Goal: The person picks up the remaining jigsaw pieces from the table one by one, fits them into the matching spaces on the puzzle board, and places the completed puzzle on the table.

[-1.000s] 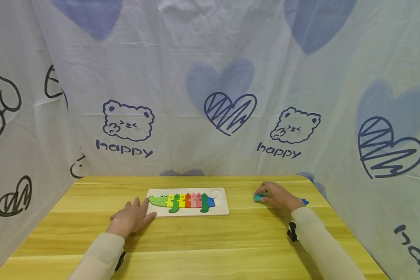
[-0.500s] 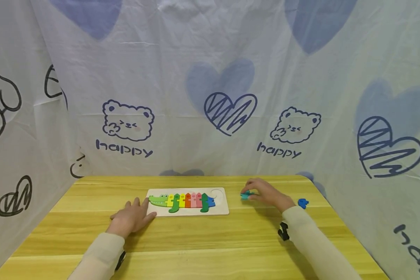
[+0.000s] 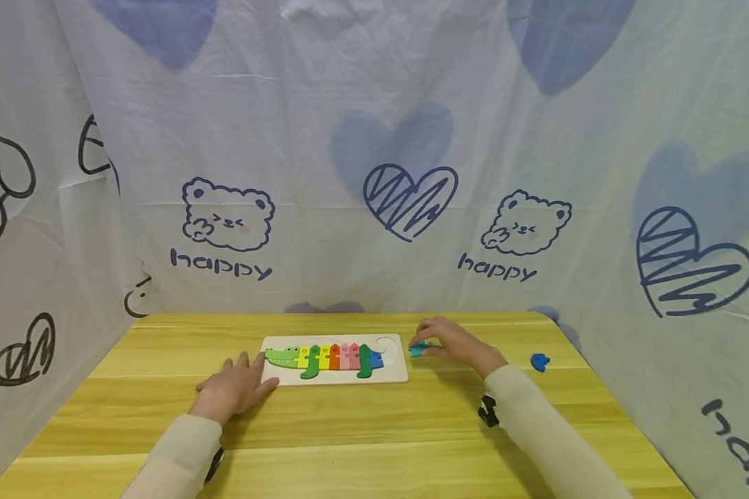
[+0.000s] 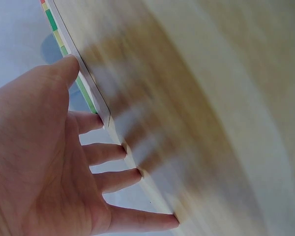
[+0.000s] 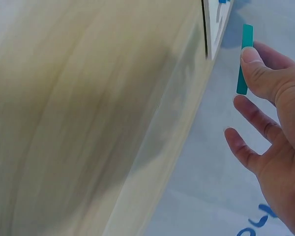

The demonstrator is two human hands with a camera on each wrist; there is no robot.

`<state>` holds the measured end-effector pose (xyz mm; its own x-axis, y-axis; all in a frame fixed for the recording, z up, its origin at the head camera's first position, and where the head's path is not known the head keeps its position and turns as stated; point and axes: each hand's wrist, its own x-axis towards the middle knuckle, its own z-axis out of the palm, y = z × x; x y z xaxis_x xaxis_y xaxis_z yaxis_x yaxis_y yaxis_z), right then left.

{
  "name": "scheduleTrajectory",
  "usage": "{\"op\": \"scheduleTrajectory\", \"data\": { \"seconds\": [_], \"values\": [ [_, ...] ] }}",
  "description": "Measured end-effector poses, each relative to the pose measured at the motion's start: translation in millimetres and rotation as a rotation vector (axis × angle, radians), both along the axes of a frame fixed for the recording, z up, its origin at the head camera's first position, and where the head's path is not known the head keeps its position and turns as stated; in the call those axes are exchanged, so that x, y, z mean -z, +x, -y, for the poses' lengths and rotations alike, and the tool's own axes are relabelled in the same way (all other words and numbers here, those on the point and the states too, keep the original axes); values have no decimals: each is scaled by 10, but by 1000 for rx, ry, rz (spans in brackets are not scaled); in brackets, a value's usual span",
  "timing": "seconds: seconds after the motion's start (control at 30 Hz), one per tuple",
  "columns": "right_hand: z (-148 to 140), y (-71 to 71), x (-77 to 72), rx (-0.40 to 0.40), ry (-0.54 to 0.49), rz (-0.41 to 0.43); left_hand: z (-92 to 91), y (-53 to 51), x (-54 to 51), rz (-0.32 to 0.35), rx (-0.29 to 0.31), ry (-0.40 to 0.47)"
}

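A crocodile puzzle board (image 3: 337,379) lies on the table, its coloured pieces running from a green head at the left to a blue piece at the right. Beyond the blue piece, a curled tail outline shows bare board. My left hand (image 3: 232,389) rests with spread fingers at the board's left end, thumb and index finger touching its edge, as the left wrist view also shows. My right hand (image 3: 454,344) pinches a teal puzzle piece (image 5: 245,59) between thumb and fingers. It holds the piece above the table, just right of the board; two other fingers are extended.
A blue puzzle piece (image 3: 540,362) lies on the table near its right edge. The wooden table (image 3: 349,443) meets a white printed cloth (image 3: 324,138) at the back and sides.
My right hand has moved left with the teal piece, from the table's right side to beside the board. The blue loose piece has come into full view. My left hand stays put.
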<state>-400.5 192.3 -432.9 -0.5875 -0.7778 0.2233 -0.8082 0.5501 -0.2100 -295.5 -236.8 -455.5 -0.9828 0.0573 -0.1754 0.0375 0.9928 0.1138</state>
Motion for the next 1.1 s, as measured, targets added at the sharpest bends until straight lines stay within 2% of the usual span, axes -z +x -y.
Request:
{"op": "scheduleTrajectory", "data": {
  "seconds": [0.23,0.5,0.77,1.1],
  "values": [
    [178,12,14,-18,44,-39,4,0,3,-2,1,0],
    [357,28,-10,-6,82,-13,3,3,-10,2,-2,-1],
    [477,-14,43,-23,122,-11,11,-15,4,2,-6,-2],
    [562,-26,61,-24,127,-4,12,-2,6,-1,2,1]
  ]
}}
